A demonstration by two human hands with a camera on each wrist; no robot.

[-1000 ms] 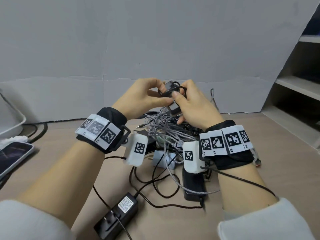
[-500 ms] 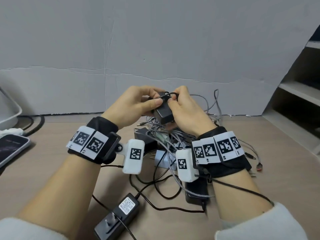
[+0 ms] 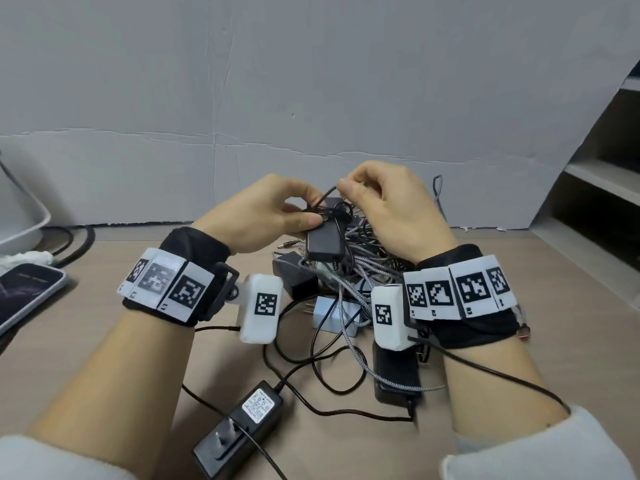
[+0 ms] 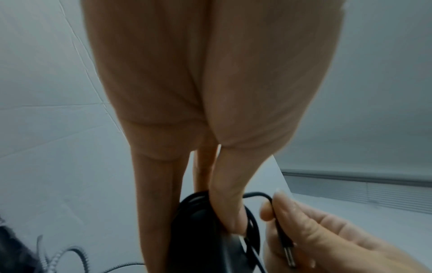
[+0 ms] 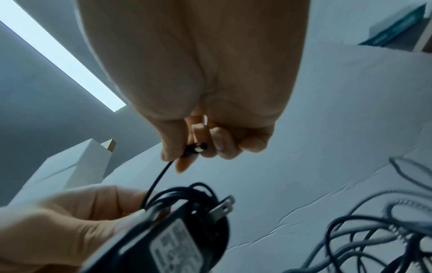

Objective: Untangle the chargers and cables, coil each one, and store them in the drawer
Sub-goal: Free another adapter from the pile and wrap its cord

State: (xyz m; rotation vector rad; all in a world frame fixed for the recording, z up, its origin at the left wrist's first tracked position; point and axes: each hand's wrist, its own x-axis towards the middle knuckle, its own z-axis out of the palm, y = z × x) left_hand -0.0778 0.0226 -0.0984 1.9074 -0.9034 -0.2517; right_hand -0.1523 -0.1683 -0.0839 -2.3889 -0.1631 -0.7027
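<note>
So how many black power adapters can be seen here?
4: one held in the left hand, adapter; one in the pile; one under the right wrist; one nearest the camera. The tangle may hide others.

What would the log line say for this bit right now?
left hand: holds black adapter with cord coiled | right hand: pinches cord's plug end | tangled cables: on desk

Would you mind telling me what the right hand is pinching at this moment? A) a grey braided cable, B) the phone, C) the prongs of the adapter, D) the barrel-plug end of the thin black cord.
D: the right hand pinches the thin black cord just behind its barrel plug, while the left hand holds the black adapter with the cord wrapped round it.
</note>
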